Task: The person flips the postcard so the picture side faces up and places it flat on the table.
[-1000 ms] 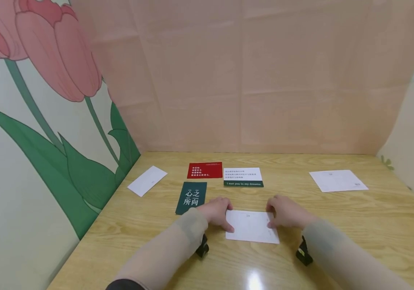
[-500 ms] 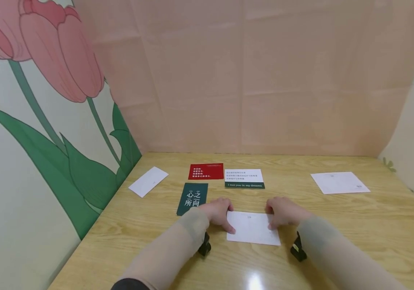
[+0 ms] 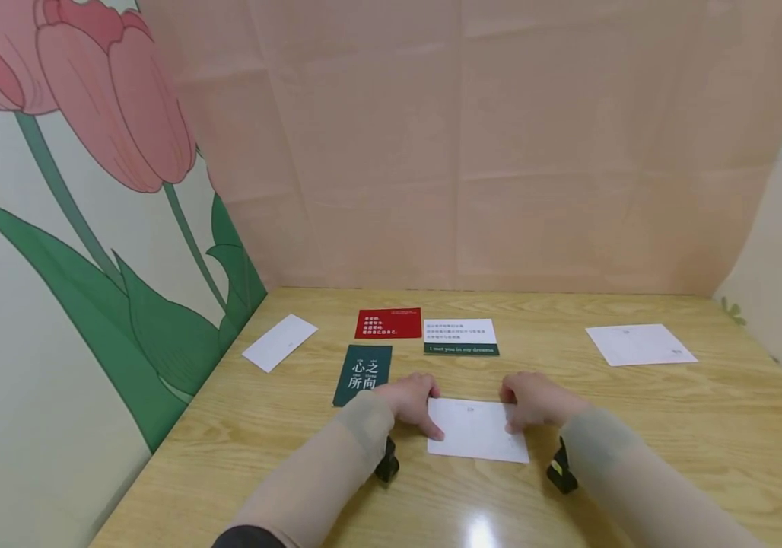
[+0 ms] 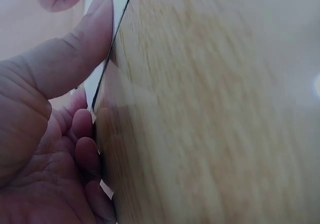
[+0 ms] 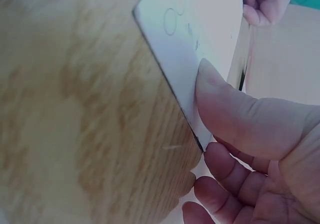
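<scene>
A white postcard (image 3: 476, 435) lies in front of me, its pale side with faint print facing up. My left hand (image 3: 413, 401) grips its left edge, and my right hand (image 3: 537, 399) grips the right. In the left wrist view the thumb (image 4: 75, 51) presses on the postcard (image 4: 120, 1) while the other fingers curl by its edge. Much the same shows in the right wrist view: the thumb (image 5: 240, 111) lies on the postcard (image 5: 185, 59), with curled fingers at the corner. How far the fingers reach beneath it is hidden.
Beyond the left hand lie a dark green card (image 3: 357, 369), a red card (image 3: 389, 323) and a white-and-green card (image 3: 461, 336). One white card (image 3: 280, 342) is at the far left, another (image 3: 640, 345) at the far right. A pink cloth (image 3: 473, 152) hangs behind the wooden table (image 3: 706, 426).
Both hands keep their hold on the postcard, which stays in place. The right wrist and forearm have shifted slightly left since one second ago; the view has also shifted a little.
</scene>
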The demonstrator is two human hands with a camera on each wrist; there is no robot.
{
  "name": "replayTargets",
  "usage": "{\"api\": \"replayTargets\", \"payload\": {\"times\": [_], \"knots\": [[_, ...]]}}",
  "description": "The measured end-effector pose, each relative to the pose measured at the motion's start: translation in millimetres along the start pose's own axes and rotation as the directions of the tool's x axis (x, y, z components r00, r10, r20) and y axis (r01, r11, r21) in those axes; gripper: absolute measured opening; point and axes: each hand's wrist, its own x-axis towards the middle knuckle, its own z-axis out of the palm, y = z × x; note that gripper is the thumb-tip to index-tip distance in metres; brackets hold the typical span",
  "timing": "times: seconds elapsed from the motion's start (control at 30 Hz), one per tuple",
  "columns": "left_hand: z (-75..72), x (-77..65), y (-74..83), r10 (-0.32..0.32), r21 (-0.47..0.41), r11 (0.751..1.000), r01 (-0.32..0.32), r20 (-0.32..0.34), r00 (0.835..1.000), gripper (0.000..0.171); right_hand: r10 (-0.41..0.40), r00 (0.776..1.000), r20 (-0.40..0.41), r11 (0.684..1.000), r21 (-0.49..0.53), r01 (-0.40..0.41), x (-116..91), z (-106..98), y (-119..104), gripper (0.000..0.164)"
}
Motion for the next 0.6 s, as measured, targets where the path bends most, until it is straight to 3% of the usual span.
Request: {"api": "replayTargets", "payload": {"times": [0.6], "knots": [[-0.3,-0.8,0.5,0.005,-0.001,1.000,-0.005,-0.008,1.000,0.055,0.003,1.000,0.002,0.999,0.033,-0.003,1.2,0.6,0.6,0.039]]}}
